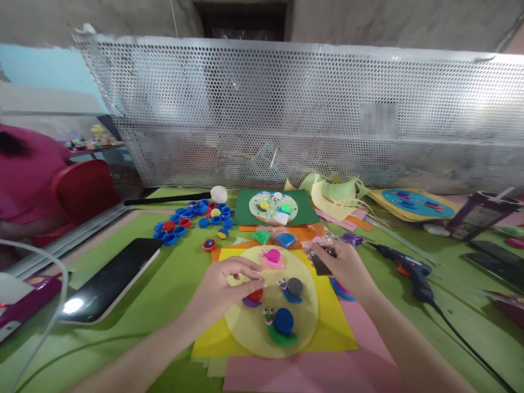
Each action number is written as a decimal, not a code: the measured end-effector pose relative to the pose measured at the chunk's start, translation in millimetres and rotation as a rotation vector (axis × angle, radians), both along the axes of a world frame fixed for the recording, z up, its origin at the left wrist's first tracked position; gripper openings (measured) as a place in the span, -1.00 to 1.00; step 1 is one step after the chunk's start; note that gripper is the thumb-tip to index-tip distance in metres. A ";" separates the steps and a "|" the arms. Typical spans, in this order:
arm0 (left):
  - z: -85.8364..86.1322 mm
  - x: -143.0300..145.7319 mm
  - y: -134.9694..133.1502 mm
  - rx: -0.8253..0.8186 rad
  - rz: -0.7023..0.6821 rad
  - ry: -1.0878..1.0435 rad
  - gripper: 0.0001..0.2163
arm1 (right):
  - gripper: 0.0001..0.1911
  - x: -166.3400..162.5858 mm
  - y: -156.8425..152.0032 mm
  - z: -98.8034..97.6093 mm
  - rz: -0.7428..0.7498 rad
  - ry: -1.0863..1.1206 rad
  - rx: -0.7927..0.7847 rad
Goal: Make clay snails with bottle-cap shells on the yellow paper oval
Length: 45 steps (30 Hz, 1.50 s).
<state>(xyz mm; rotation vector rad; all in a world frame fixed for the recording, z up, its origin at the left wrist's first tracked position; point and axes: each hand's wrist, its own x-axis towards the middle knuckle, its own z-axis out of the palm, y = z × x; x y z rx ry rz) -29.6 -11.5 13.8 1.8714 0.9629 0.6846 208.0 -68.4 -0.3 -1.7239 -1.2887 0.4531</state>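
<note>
A pale yellow paper disc [245, 327] lies on a yellow sheet [331, 327] and carries several bottle-cap snails: pink [272, 257], grey [292, 288], blue [281, 324] and red [254, 297]. My left hand [223, 286] rests on the disc with its fingers pinched together right over the red-cap snail. To the right of the disc, my right hand [341, 265] is closed round a small dark flat piece [321, 263].
Loose blue and red bottle caps [192, 218] lie at the back left. A phone [110, 278] lies left. A blue glue gun [405, 268] with its cord lies right. A green card with a finished disc [273, 207] and paper scraps [335, 194] sit before the perforated metal screen [286, 109]. A person in pink [28, 174] sits far left.
</note>
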 end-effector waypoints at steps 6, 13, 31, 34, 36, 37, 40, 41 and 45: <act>2.8 1.1 -0.9 0.038 -0.011 -0.002 -0.87 | -0.64 7.2 8.5 -10.1 0.002 -0.142 -0.027; 1.3 -0.5 -2.3 0.091 -0.014 0.034 -0.91 | -0.42 15.6 12.5 -21.8 0.051 -0.223 0.008; 0.9 -0.8 -6.6 0.230 -0.161 0.244 -0.71 | -0.60 15.8 7.1 -19.6 -0.241 -0.690 0.136; 1.4 -3.5 -7.5 0.249 -0.176 0.236 -0.72 | -0.61 7.3 3.5 -18.5 -0.259 -0.734 0.118; 2.1 -5.2 -8.1 0.260 -0.193 0.227 -0.75 | -0.63 6.6 3.5 -20.0 -0.249 -0.757 0.088; 2.4 -5.8 -8.3 0.266 -0.203 0.227 -0.76 | -0.64 7.6 4.2 -21.2 -0.236 -0.766 0.068; 3.5 -5.9 -8.6 0.281 -0.218 0.252 -0.79 | -0.64 13.1 6.6 -24.0 -0.215 -0.780 0.001; 3.6 -5.4 -8.4 0.282 -0.215 0.260 -0.80 | -0.64 14.8 7.0 -23.9 -0.220 -0.781 -0.019; 0.5 -2.4 -4.9 0.294 -0.184 0.262 -0.85 | -0.60 17.8 5.8 -18.1 -0.284 -0.778 -0.078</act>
